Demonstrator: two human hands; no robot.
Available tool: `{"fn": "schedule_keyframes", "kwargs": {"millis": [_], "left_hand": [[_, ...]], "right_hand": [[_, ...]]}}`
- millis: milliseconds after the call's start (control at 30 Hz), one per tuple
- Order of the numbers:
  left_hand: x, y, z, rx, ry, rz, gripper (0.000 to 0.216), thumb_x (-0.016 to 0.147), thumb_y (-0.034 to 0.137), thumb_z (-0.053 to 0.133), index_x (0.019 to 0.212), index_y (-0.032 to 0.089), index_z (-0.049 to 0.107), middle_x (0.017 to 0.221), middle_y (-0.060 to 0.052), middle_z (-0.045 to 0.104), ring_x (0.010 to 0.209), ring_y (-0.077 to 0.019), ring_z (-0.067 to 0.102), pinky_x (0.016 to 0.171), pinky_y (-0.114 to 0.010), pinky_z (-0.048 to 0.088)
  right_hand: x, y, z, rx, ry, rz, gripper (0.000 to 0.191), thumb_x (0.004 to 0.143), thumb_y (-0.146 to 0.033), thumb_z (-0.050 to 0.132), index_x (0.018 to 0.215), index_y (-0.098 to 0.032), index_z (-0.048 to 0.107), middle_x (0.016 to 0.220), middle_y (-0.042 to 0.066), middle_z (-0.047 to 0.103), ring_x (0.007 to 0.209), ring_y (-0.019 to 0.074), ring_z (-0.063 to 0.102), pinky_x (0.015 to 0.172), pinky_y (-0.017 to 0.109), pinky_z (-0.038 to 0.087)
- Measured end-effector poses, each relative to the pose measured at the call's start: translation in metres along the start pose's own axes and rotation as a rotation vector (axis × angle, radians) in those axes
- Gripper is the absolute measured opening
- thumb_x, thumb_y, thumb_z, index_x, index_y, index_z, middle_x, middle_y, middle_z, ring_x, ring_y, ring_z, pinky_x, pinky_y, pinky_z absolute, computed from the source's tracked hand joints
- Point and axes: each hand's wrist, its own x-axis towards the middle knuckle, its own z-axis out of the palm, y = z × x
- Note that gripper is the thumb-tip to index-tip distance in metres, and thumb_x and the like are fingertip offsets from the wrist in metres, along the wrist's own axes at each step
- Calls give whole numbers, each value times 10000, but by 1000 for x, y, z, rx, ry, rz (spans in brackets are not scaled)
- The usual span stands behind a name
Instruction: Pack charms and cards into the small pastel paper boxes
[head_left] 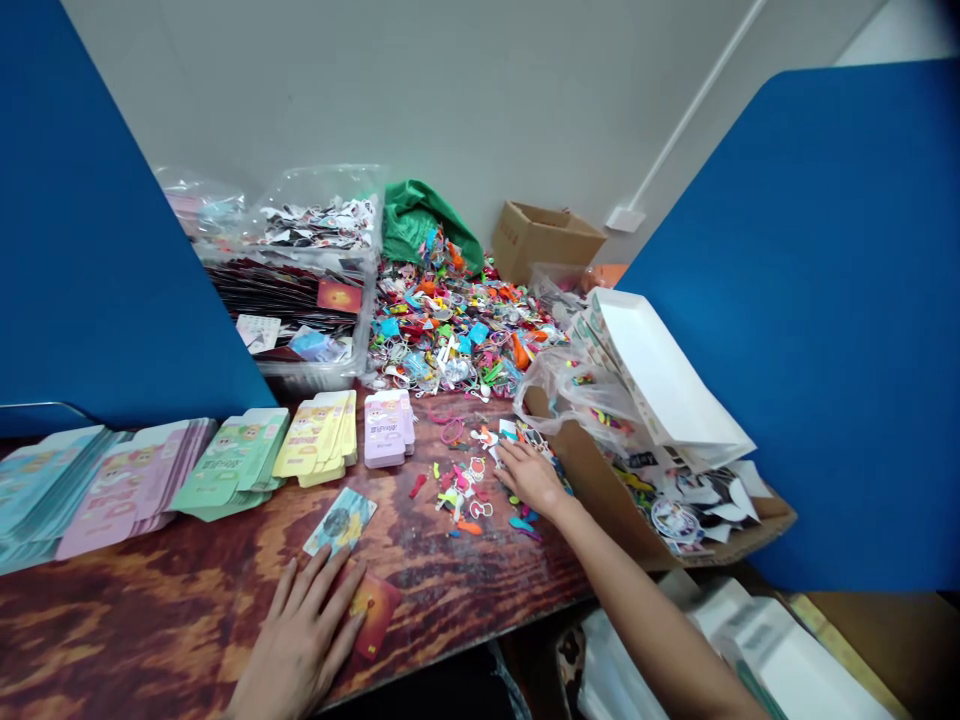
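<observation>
While both spread, left hand [300, 640] against red card [376, 612], right hand [531, 478] beside colourful cutouts [461, 490].

A cardboard tray [592, 498] blocks the right hand [531, 478] rightward.

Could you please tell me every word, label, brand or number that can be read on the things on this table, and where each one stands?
Nothing is legible: the printing on the pink flat cartons, the lilac flat cartons, the blue card, the red card and the brown cardboard box is too small or blurred.
</observation>
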Motion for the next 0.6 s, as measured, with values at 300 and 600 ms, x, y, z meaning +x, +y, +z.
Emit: {"fn": "schedule_keyframes", "kwargs": {"millis": [300,600], "left_hand": [[3,0,-4,26,3,22,473,883,399,522,1334,255,529,1377,-48,551,1320,-274,397,1160,-442,139],[8,1,-10,35,33,3,478,876,415,536,1329,261,532,1357,-30,566,1305,-242,413,1162,-392,153]], "right_hand": [[0,7,-15,-1,-33,140,291,970,-302,438,1155,-244,654,1123,70,694,1064,226,588,933,318,422],[59,-19,-3,66,-4,350,354,948,-473,442,1043,-220,671,969,78,701,873,204,645,700,259,400]]}}
